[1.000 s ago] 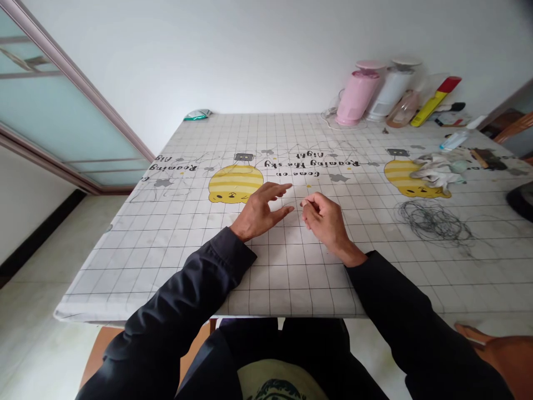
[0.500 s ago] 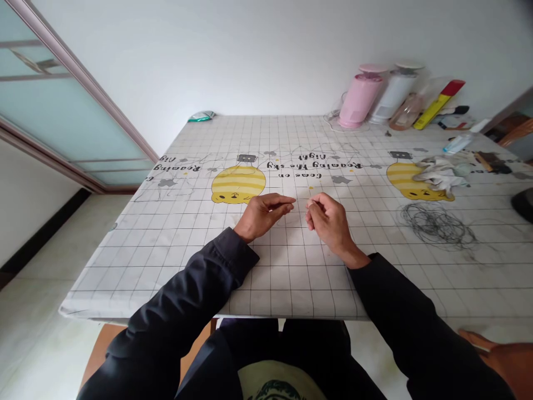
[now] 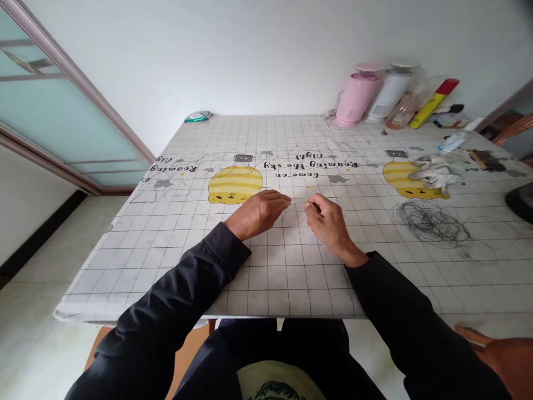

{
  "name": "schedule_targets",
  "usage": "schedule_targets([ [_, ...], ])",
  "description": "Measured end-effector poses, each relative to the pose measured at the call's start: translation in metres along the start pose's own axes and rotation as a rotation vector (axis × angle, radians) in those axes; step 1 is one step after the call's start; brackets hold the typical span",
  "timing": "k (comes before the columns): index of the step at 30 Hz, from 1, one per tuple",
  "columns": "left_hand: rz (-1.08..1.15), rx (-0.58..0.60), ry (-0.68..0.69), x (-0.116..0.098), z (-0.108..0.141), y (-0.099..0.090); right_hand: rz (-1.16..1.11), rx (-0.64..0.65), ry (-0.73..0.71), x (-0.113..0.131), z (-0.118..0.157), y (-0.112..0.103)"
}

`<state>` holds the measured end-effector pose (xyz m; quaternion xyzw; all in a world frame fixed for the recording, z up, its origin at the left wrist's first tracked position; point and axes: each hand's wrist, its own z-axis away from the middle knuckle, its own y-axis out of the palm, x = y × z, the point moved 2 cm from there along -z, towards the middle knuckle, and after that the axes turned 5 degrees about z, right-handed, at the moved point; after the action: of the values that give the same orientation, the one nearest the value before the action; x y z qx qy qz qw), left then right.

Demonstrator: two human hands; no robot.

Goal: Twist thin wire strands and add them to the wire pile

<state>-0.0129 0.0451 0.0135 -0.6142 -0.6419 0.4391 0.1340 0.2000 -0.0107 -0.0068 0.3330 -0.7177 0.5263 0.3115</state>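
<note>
My left hand (image 3: 262, 213) is above the checked tablecloth (image 3: 287, 278), beside a printed yellow bear balloon, its fingers pressed together and pointing right. Whatever it may grip is too small to make out. Across a small gap, my right hand (image 3: 328, 223) is closed in a pinch, and what lies between its fingertips is hidden or too fine to see. Thin dark strands lie on the cloth behind the hands. To the right sits a loose tangle of dark thread or wire (image 3: 433, 223).
A crumpled cloth (image 3: 437, 173) lies beyond the tangle. At the back right stand a pink cylinder (image 3: 356, 99), a white cylinder (image 3: 388, 95), a bottle (image 3: 400, 111) and a yellow-red box (image 3: 433, 104). A green packet (image 3: 198, 116) rests at the back left edge.
My left hand has turned so its back faces up more, and its thumb is now hidden. My right hand keeps its pinch. The whole view has shifted slightly.
</note>
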Motion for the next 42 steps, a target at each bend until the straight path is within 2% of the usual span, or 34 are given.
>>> schedule_targets([
  [3, 0.111, 0.048, 0.003, 0.004, -0.005, -0.01, 0.001, 0.003, -0.01, 0.001, 0.0, -0.001],
  [5, 0.121, 0.0, -0.022, 0.002, -0.008, -0.015, -0.032, -0.015, -0.01, 0.001, 0.0, -0.002],
  [9, -0.108, -0.219, -0.041, -0.017, -0.004, -0.012, -0.118, -0.106, 0.008, 0.002, -0.001, -0.005],
  [11, -0.234, -0.227, 0.013, -0.03, 0.001, -0.004, -0.176, -0.12, -0.004, 0.004, 0.0, -0.006],
  [14, -0.37, -0.164, 0.065, -0.04, 0.006, 0.008, -0.27, -0.123, -0.025, 0.008, 0.001, -0.007],
  [21, -0.41, -0.178, 0.013, -0.029, 0.01, 0.012, -0.46, -0.069, 0.072, 0.01, 0.003, -0.003],
  [29, -0.407, -0.208, -0.042, -0.024, 0.018, 0.014, -0.513, -0.048, 0.151, -0.001, 0.002, 0.007],
  [34, -0.387, -0.305, -0.178, -0.024, 0.021, 0.02, -0.51, -0.042, 0.162, 0.0, 0.004, 0.008],
  [37, -0.316, -0.35, -0.213, -0.027, 0.022, 0.022, -0.517, -0.042, 0.177, 0.0, 0.003, 0.004],
  [42, -0.313, -0.501, -0.329, -0.027, 0.02, 0.017, -0.434, -0.07, 0.126, 0.003, 0.002, -0.003],
])
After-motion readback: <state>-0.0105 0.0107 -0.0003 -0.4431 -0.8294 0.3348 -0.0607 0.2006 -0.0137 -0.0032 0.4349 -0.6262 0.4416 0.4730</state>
